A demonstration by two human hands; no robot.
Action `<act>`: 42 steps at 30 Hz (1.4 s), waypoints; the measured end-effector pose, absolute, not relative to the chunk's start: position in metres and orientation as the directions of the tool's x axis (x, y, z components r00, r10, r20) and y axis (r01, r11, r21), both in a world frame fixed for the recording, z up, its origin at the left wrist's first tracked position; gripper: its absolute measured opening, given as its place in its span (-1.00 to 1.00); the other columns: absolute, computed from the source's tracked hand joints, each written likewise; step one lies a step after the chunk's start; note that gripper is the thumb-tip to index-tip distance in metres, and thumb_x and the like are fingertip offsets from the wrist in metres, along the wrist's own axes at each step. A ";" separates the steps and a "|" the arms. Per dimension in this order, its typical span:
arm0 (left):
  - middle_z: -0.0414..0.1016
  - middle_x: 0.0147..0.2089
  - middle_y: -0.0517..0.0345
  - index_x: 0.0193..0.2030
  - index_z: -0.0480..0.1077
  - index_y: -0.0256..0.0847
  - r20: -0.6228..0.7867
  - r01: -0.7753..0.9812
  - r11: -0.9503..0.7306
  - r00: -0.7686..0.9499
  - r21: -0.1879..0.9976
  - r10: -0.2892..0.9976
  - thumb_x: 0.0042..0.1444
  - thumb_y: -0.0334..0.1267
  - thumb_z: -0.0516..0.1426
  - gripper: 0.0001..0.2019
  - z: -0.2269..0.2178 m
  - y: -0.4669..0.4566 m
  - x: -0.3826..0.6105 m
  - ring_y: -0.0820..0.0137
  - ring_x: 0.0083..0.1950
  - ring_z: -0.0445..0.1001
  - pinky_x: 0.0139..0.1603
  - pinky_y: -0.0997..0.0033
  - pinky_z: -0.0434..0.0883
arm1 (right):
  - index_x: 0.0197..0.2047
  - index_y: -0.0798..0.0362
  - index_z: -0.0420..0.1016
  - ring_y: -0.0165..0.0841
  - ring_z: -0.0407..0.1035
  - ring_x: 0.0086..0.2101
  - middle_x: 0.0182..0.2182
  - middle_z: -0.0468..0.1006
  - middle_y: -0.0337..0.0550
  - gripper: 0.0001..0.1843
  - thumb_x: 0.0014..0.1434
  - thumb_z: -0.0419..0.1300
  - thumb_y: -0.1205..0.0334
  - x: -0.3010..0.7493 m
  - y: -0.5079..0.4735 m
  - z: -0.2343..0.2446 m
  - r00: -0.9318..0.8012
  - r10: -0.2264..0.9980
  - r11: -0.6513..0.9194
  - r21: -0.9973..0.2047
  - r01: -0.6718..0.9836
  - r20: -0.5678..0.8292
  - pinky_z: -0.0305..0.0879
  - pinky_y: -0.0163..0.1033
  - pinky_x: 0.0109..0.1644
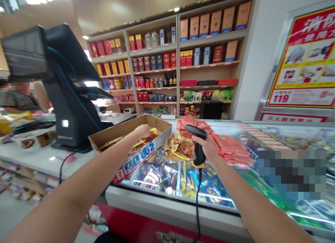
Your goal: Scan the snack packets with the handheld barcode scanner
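My right hand [205,147] is wrapped round the handle of a black barcode scanner [199,150], held upright with its cable hanging down. Inside an open cardboard box [104,136], my left hand [142,131] is closed at a yellow-edged snack packet [154,133]; its fingertips are mostly hidden. More brown and yellow packets lie in the box. Between the box and the scanner rests a pile of similar snack packets [180,145] on the glass counter. Orange-red packets [227,149] are stacked just right of the scanner.
Under the glass counter [183,168] show several colourful packages. A black till with screens [70,89] stands at the left, a cable [61,169] trailing from it. Behind are shelves of boxes and bottles [154,61]. A person [23,93] is partly visible at far left.
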State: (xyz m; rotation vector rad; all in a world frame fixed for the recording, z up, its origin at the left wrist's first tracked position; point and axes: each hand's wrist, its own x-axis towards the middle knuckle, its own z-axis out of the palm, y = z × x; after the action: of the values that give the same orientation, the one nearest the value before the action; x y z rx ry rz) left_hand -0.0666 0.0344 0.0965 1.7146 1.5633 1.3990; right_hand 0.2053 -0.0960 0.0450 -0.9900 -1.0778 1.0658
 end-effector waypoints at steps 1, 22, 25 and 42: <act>0.35 -0.68 0.08 -0.72 0.28 -0.18 0.370 0.567 -0.240 -0.123 0.788 0.921 -0.30 -0.32 0.34 -0.73 0.107 0.027 -0.064 0.12 -0.36 0.55 -0.21 0.26 0.44 | -0.54 0.05 0.39 -0.37 0.29 -0.73 -0.77 0.42 -0.23 -0.73 -0.16 0.32 0.06 0.205 -0.096 0.045 0.132 0.975 0.200 -0.965 -0.169 0.179 0.19 -0.29 -0.66; 0.55 -0.37 0.11 -0.35 0.46 -0.35 0.125 -0.585 -0.142 -0.070 0.799 0.990 -0.21 -0.42 0.36 -0.76 -0.006 -0.003 0.049 0.26 -0.25 0.59 -0.13 0.13 0.58 | -0.50 0.08 0.40 -0.42 0.25 -0.75 -0.76 0.41 -0.21 -0.76 -0.07 0.25 0.06 0.203 -0.101 0.048 -0.027 1.000 0.001 -0.965 -0.262 0.008 0.19 -0.32 -0.68; 0.55 -0.35 0.10 -0.33 0.45 -0.35 0.084 -0.609 -0.115 -0.079 0.785 0.993 -0.19 -0.45 0.35 -0.76 -0.007 -0.005 0.051 0.25 -0.21 0.59 -0.09 0.11 0.57 | -0.54 0.09 0.40 -0.43 0.25 -0.75 -0.76 0.41 -0.19 -0.77 -0.05 0.23 0.09 0.201 -0.102 0.049 -0.019 0.999 -0.030 -0.964 -0.265 -0.026 0.21 -0.33 -0.67; 0.53 -0.39 0.15 -0.35 0.42 -0.34 0.093 -0.596 -0.121 -0.077 0.794 0.993 -0.17 -0.42 0.34 -0.78 -0.012 0.000 0.052 0.31 -0.27 0.58 -0.15 0.21 0.58 | -0.60 0.10 0.39 -0.43 0.25 -0.77 -0.78 0.40 -0.20 -0.75 -0.10 0.26 0.10 0.201 -0.100 0.047 -0.031 0.999 -0.035 -0.959 -0.281 -0.028 0.19 -0.34 -0.71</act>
State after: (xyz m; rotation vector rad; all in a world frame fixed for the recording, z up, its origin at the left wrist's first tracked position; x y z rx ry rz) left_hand 0.0522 -0.0001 -0.0125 0.7742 0.6934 1.5592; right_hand 0.2005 -0.0998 0.0466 -1.0051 -0.9996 1.3738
